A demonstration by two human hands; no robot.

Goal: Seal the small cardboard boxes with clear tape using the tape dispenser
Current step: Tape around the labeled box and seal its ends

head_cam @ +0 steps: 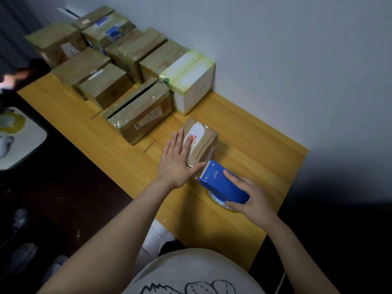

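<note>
While the left hand (177,160) lies flat against the small cardboard box (201,141), its fingers straight and slightly spread over the box's left side and top, the right hand (250,196) grips the blue tape dispenser (220,183) at the box's near end. The right hand's fingers are clamped on the dispenser's body: the forefinger lies along its top face and the thumb sits low on its near side, by the roll of clear tape (216,200) that shows beneath. The dispenser's toothed edge points at the box and meets its near corner, just beside the left thumb. The box rests on the wooden table (265,149), towards its near right part. Its top is creased and bears a torn white label with red print. Farther back, along the wall (275,49), stands a cluster of taped boxes (106,85) — among them a longer brown box (137,111) with a dark slit along its top, and a white box (191,81) with yellowish tape on its edges.
</note>
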